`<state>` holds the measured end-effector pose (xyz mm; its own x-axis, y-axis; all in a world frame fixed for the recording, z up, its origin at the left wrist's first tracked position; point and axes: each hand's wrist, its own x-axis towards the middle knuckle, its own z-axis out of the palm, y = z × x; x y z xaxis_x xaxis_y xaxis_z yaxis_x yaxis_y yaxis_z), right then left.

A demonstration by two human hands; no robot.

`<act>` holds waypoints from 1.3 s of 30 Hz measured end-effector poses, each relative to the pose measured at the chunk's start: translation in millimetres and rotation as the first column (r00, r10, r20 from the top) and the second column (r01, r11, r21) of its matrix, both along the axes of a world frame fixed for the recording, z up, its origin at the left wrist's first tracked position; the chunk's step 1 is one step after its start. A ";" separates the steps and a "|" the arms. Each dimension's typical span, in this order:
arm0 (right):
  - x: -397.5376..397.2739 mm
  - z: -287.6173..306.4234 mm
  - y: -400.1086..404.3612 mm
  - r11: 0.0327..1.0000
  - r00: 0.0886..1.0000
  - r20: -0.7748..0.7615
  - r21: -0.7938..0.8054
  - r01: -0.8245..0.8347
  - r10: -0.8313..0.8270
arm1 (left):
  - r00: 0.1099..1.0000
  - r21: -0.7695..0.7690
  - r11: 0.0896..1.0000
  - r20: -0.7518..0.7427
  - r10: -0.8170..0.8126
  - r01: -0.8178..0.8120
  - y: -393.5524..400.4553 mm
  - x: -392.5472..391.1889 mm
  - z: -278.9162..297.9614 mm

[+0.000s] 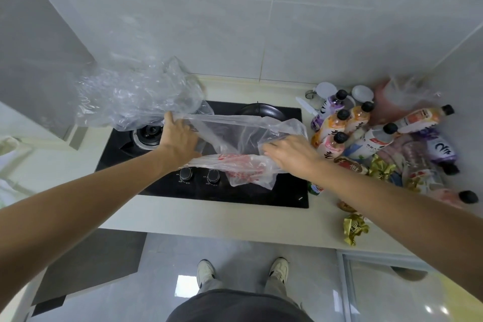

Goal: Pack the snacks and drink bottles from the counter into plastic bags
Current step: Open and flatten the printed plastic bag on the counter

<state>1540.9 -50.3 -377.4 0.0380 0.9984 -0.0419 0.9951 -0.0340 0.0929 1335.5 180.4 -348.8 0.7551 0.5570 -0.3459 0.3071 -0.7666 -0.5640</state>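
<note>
Over hob (274,191), crinkled, seemingly clear bag (235,133)

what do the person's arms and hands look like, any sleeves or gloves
Both arms are bare up to the frame edge, with no sleeves in view. The left hand and right hand wear no gloves, and no rings, watch or bracelet show.
</note>
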 end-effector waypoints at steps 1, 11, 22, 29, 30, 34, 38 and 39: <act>3.2 -0.4 -3.0 0.999 1.000 0.007 0.036 0.025 -0.026 | 1.000 -0.008 1.000 -0.011 -0.008 0.008 2.3 -2.4 0.6; 13.2 -3.9 -15.4 0.949 0.943 -0.276 -0.300 0.098 -0.185 | 0.980 -0.064 0.985 0.131 -0.150 0.160 3.3 -29.5 8.8; 11.3 -15.0 -34.3 0.944 0.973 -0.230 -0.327 -0.044 -0.034 | 0.938 -0.190 0.919 0.076 -0.338 0.347 -25.2 -55.4 -28.4; 1.7 -36.8 -53.3 0.981 0.959 -0.284 -0.183 -0.069 0.014 | 0.539 0.002 0.610 0.467 -0.701 0.792 -42.5 -71.5 -36.7; 1.5 -39.5 -55.4 0.986 0.959 -0.280 -0.149 -0.080 0.036 | 0.464 0.025 0.554 0.514 -0.721 0.832 -46.1 -72.2 -37.5; 0.5 -44.4 -61.9 0.985 0.965 -0.257 -0.148 -0.089 0.049 | 0.430 -0.077 0.462 0.523 -0.736 0.884 -51.5 -57.2 -45.6; -1.9 -46.5 -66.8 0.986 0.983 -0.178 -0.150 -0.072 0.045 | 0.716 -0.250 0.671 0.244 -0.654 0.698 -43.6 -31.4 -45.4; -2.0 -48.1 -68.5 0.993 0.994 -0.099 -0.103 -0.064 0.054 | 0.768 -0.248 0.728 0.153 -0.622 0.639 -41.7 -27.1 -46.3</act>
<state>1538.9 -118.8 -425.5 -0.0304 0.9885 -0.1484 0.9995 0.0303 -0.0035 1308.5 138.7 -395.0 0.9210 -0.1638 -0.3534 -0.2783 -0.9116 -0.3027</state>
